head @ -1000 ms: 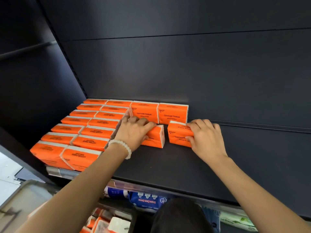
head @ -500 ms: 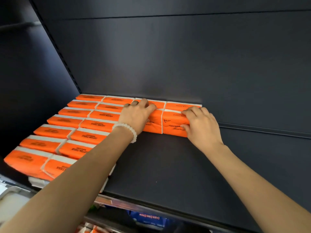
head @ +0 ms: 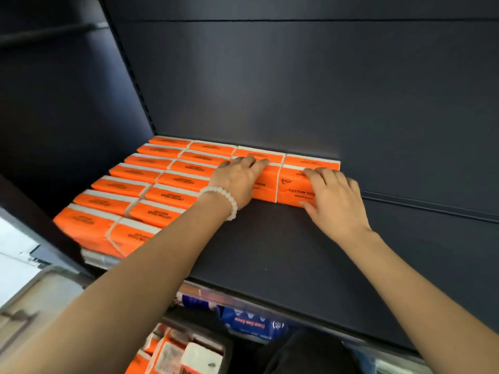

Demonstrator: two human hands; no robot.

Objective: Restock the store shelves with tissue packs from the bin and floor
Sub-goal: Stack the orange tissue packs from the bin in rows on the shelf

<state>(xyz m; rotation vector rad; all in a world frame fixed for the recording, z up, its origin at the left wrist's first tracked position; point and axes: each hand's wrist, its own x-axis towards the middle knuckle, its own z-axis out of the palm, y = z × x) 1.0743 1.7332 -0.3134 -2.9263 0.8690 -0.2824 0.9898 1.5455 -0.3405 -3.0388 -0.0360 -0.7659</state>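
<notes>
Several orange tissue packs (head: 162, 195) stand in rows on the dark shelf (head: 270, 247), filling its left part. Two more packs stand upright against the back row. My left hand (head: 237, 182), with a white bead bracelet at the wrist, lies flat on the left one (head: 266, 188). My right hand (head: 333, 201) rests with spread fingers on the right one (head: 293, 184), printed "COTTON TISSUE". Both hands press on the packs rather than wrap around them.
The shelf's right half and front are bare dark metal. Below the shelf edge a bin (head: 172, 352) holds more orange packs. A blue pack (head: 248, 323) lies on the lower shelf. A grey cart edge (head: 35, 298) shows at lower left.
Both hands pushed the two loose packs back from mid-shelf until they stood against the back row. The camera view has tilted down slightly since half a second ago.
</notes>
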